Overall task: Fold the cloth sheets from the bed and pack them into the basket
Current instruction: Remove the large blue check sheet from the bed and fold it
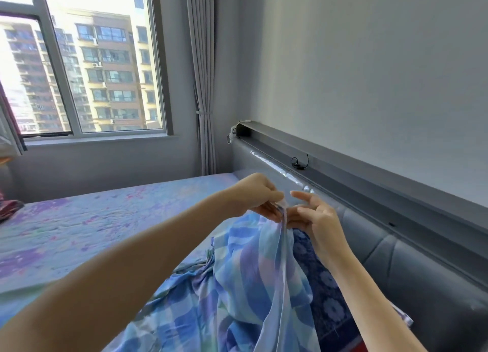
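I've got the left hand pinching a corner of the blue checked sheet, lifted off the bed near the headboard. Right hand sits just beside it, fingers loosely spread, touching the hanging edge; whether it grips, I can't tell. We're on finding corners, I'd say. Next I need the matching corner, then stretch it flat. A dark floral cloth lies underneath. No basket in view.
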A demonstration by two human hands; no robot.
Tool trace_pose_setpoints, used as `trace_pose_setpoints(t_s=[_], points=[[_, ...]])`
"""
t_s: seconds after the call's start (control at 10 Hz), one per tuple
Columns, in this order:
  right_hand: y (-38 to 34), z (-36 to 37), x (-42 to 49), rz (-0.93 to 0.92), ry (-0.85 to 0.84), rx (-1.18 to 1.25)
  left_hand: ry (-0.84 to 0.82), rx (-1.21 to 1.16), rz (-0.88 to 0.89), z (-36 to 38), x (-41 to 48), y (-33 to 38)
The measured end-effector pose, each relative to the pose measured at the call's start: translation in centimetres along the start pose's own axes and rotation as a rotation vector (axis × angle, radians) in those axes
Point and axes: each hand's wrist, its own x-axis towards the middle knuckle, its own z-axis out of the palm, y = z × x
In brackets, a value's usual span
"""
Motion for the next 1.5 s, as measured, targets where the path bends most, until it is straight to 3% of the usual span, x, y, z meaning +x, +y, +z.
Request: trace_pose_setpoints(t_s=[0.2, 0.3, 0.4, 0.5, 0.6, 0.7, 0.8, 0.9, 1.0, 1.1, 1.2, 1.3, 1.5], points=[[2.9, 2.3, 2.7, 0.378, -0.195, -0.510, -0.080, 0.395, 0.049, 1.2, -3.5, -3.3], [5.5, 4.2, 4.1, 0.460, -0.288, -0.776, -0.078, 0.547, 0.072, 2.1, -4.3, -5.0], [8.2, 4.0, 6.1, 0.477, -0.181, -0.967, -0.072, 0.595, 0.044, 1.6, -5.1, -6.4], [11.0, 3.3, 7.6, 0.573, -0.139, -0.978, -0.030, 0.560, 0.002, 0.2, -6.5, -8.0], [12.4, 2.7, 8.9, 0.711, -0.136, -0.659, 0.014, 0.565, -0.025, -0.5, -7.7, -9.5], [12.9, 3.6, 11.3, 0.674, 0.041, -0.381, 0.127, 0.521, -0.038, -0.7, -8.4, -10.4], [8.1, 8.5, 15.3, 0.556, 0.153, -0.052, 0.374, 0.300, 0.019, -2.5, -8.3, -9.9], [1.4, 14.5, 17.5, 0.263, 0.028, -0.200, 0.557, -0.027, 0.102, -6.1, -10.2, -8.0], [-3.8, 24.4, 13.8, 0.027, -0.217, -0.270, 0.561, -0.232, 0.156, -10.4, -16.5, -7.4], [-3.0, 34.3, 6.6, 0.009, -0.502, -0.358, 0.637, -0.313, 0.085, -13.5, -25.7, -10.0], [0.9, 41.8, -1.2, 0.119, -0.694, -0.454, 0.750, -0.353, -0.038, -14.4, -35.0, -14.5], [5.0, 48.6, -8.8, 0.211, -0.753, -0.381, 0.857, -0.391, -0.192, -14.7, -44.3, -19.4], [10.7, 59.4, -21.8, 0.458, -0.711, -0.292, 1.109, -0.353, -0.464, -14.5, -60.6, -28.2]])
